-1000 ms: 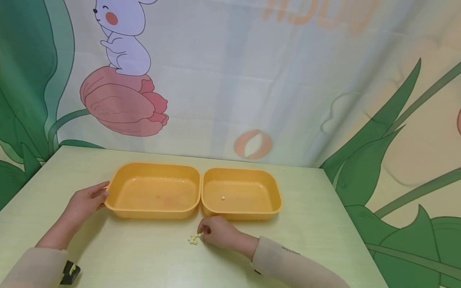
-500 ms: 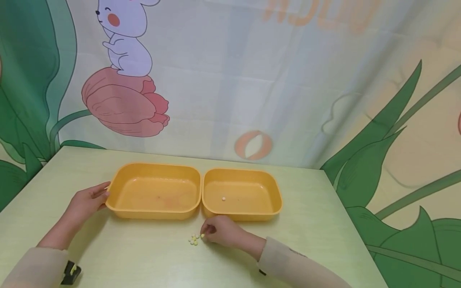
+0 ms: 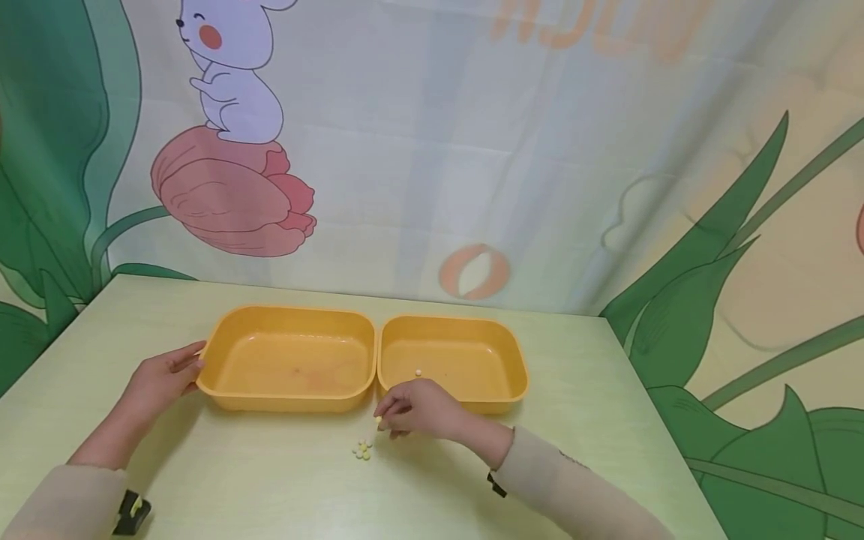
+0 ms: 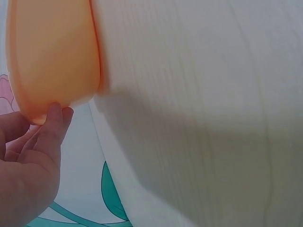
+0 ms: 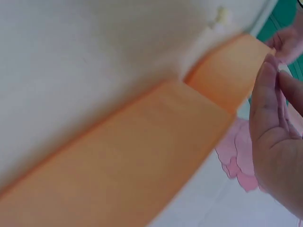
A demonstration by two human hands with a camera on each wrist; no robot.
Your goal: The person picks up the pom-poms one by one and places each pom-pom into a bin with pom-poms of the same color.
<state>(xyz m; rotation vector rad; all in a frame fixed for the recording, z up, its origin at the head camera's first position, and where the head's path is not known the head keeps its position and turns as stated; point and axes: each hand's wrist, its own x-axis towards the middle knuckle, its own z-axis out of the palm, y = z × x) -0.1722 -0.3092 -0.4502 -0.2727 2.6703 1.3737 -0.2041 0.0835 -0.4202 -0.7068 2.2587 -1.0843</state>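
Two yellow plastic trays stand side by side on the table. My left hand (image 3: 162, 377) grips the outer end of the larger left tray (image 3: 290, 403); in the left wrist view the thumb and fingers (image 4: 52, 124) pinch its rim. My right hand (image 3: 421, 409) is raised in front of the smaller right tray (image 3: 472, 405), overlapping its front wall. Between the right thumb and fingertips is a small yellow bead (image 3: 379, 422). Just below it lies a little cluster of white and yellow beads (image 3: 363, 450). One white bead (image 3: 418, 373) sits inside the right tray.
The pale green table (image 3: 270, 472) ends at a printed cloth backdrop (image 3: 378, 187) behind the trays. A black strap piece (image 3: 131, 513) shows beside the left sleeve, and another black strap (image 3: 496, 484) under the right sleeve.
My right hand has lifted a yellow bead away from the cluster and risen toward the right tray. The left hand stays at the left tray's end.
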